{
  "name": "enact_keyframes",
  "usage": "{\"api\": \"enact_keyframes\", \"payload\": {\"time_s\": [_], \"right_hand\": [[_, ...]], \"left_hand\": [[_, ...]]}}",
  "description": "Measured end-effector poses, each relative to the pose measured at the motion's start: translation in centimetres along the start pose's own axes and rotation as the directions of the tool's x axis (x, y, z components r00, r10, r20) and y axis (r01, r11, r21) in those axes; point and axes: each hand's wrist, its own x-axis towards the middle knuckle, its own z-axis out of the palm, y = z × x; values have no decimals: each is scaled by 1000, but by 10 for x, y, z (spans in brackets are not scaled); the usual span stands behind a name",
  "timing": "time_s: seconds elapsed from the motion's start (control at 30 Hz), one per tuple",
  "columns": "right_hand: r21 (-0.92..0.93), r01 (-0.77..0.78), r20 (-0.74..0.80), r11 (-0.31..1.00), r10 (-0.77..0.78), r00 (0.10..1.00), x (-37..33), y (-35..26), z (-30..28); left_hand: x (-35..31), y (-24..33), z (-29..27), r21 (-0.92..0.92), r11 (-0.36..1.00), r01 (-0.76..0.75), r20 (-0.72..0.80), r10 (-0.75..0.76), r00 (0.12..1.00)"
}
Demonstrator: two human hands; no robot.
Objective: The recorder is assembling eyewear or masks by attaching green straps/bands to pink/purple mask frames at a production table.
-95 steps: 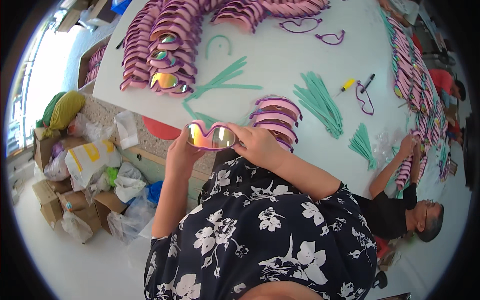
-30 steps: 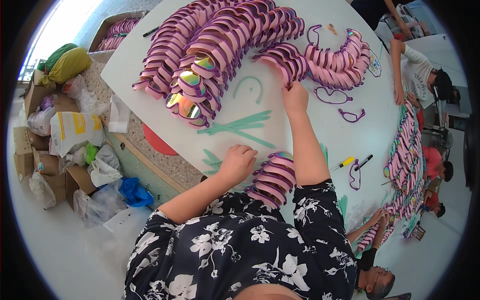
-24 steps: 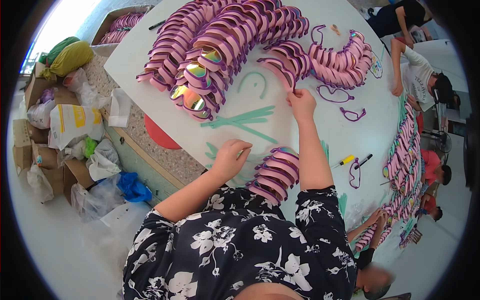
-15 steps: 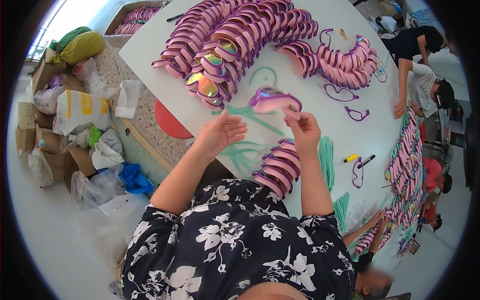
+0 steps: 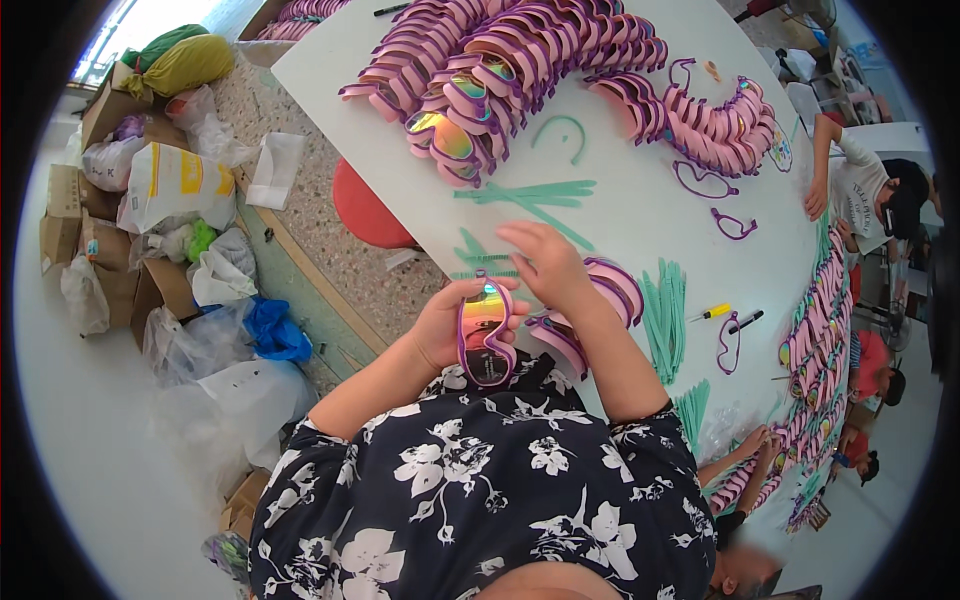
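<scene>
My left hand [image 5: 445,325] holds a purple sunglasses frame with mirrored orange lenses [image 5: 484,332] close to my chest. My right hand [image 5: 545,262] hovers above it over the white table [image 5: 640,225], fingers spread near loose teal temple arms [image 5: 530,195]. Whether it touches the frame is hard to tell. A short stack of purple frames [image 5: 600,300] lies just right of my right wrist. Long rows of finished purple frames [image 5: 500,60] curve across the far side of the table.
A bundle of teal arms [image 5: 665,320], a yellow tool [image 5: 712,313] and a black marker [image 5: 746,321] lie to the right. A red stool [image 5: 365,210] stands under the table's edge. Bags and cartons [image 5: 150,190] crowd the floor on the left. Other people [image 5: 870,190] work at the far right.
My right hand reached out to the far frames, then came back. Both hands now sit near my chest, with a mirrored-lens frame in the left hand.
</scene>
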Motion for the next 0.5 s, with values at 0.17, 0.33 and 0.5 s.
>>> {"api": "enact_keyframes", "payload": {"time_s": [0.17, 0.33, 0.5], "right_hand": [[-449, -483, -109, 752, 490, 865, 11, 67, 18], [-575, -558, -102, 598, 625, 774, 12, 85, 28], [-354, -519, 58, 778, 572, 818, 14, 87, 10]], "left_hand": [[-17, 18, -3, 130, 962, -239, -27, 244, 969], [-27, 35, -15, 214, 927, -308, -45, 325, 945], [-20, 33, -5, 402, 826, -396, -79, 462, 884]]}}
